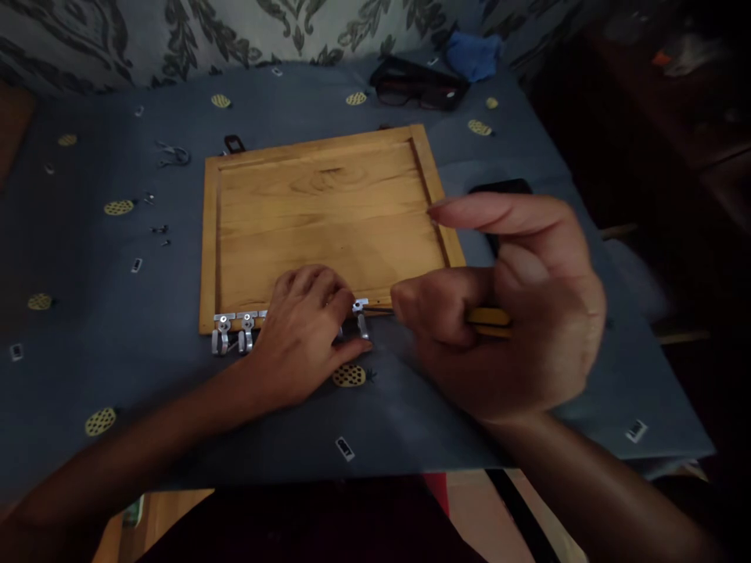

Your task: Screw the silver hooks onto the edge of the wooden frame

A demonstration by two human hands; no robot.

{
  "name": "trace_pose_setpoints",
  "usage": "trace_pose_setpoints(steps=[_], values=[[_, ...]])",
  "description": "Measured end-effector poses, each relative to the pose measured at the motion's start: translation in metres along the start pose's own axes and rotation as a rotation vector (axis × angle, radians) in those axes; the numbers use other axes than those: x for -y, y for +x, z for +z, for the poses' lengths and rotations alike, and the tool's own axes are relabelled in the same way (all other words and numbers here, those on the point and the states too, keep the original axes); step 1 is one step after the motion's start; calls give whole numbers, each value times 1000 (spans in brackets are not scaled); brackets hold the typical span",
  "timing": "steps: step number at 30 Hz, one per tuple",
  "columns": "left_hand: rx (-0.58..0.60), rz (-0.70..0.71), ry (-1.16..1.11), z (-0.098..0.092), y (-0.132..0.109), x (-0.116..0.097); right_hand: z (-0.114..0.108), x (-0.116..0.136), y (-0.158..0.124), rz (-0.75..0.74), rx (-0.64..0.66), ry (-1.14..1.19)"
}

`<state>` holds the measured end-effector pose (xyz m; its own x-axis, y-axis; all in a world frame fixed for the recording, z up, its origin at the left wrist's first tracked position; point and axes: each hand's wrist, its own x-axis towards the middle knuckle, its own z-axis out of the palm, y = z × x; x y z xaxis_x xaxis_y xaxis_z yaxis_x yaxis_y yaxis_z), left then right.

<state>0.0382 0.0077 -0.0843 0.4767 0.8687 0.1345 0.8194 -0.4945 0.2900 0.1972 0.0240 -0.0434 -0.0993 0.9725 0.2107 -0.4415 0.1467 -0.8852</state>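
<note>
A framed wooden board (328, 211) lies on the cloth-covered table, and a metal hook rail (247, 320) runs along its near edge. My left hand (305, 332) is curled over the middle of the rail, fingers on the board and thumb at the near side, pressing it in place. Several silver hooks show on either side of that hand. In my right hand (510, 313) is a screwdriver with a yellow handle (490, 320), its thin shaft pointing left to the rail's right end. The index finger of this hand is stretched out, the others wrapped round the handle.
Small metal parts (158, 229) and a pair of pliers-like metal tool (173, 154) lie left of the board. Eyeglasses (416, 92) in a dark case and a blue cloth (474, 55) are at the back. A dark phone-like object (501, 186) lies right of the board.
</note>
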Motion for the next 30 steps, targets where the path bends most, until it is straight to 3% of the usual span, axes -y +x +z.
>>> trace_pose_setpoints(steps=[7, 13, 16, 19, 22, 25, 30], values=[[-43, -3, 34, -12, -6, 2, 2, -9, 4, -92, 27, 13], [-210, 74, -40, -30, -54, -12, 3, -15, -2, -98, 184, -41], [-226, 117, -89, -22, -89, -28, 7, -17, -1, -111, 252, -58], [-291, 125, 5, -8, -123, -35, 9, -17, 3, -133, 232, -67], [-395, 86, 156, 1, -151, -24, 10, -18, 7, -158, 222, -56], [-469, -30, 149, 4, -172, -7, 9, -20, 10, -170, 238, -47], [-587, -90, 53, 10, -182, 3, 11, -23, 17, -167, 279, -93]])
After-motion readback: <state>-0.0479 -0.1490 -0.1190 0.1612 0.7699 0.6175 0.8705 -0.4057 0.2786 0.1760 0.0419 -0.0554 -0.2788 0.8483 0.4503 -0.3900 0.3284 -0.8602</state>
